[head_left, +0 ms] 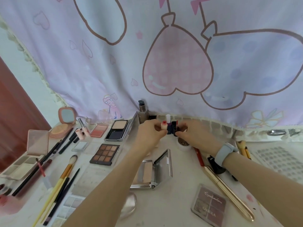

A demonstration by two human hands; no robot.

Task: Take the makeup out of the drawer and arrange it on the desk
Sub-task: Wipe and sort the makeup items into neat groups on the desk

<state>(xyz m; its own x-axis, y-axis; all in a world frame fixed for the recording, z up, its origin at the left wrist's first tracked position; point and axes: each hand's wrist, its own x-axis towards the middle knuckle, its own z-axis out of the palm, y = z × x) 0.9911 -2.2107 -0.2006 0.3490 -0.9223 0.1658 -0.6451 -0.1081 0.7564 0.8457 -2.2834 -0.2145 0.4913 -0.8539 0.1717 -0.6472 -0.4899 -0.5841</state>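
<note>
A small peach lipstick (163, 125) with a red tip is pinched between the thumb and curled fingers of the left hand (150, 131), at the far edge of the desk (178, 190). Just to its right, a dark lipstick (175, 128) is gripped by the curled fingers of the right hand (192, 134), whose wrist carries a pale blue watch (225, 154). Between and just behind the two hands a white-capped bottle (167, 119) is seen standing upright, and a pump bottle (142, 112) stands further left against the curtain (114, 54). The white desk is spread with makeup: a nine-pan brown palette (105, 154) and an open powder compact (117, 130) to the left of the hands, an open mirrored compact (154, 171) beneath the forearms, a mauve eyeshadow quad (209, 204) and a gold pen-shaped tube (229, 194) at the near right. Brushes (65, 174) and pencils are laid at the left. The rear is hung with a lilac curtain printed with heart balloons.
</note>
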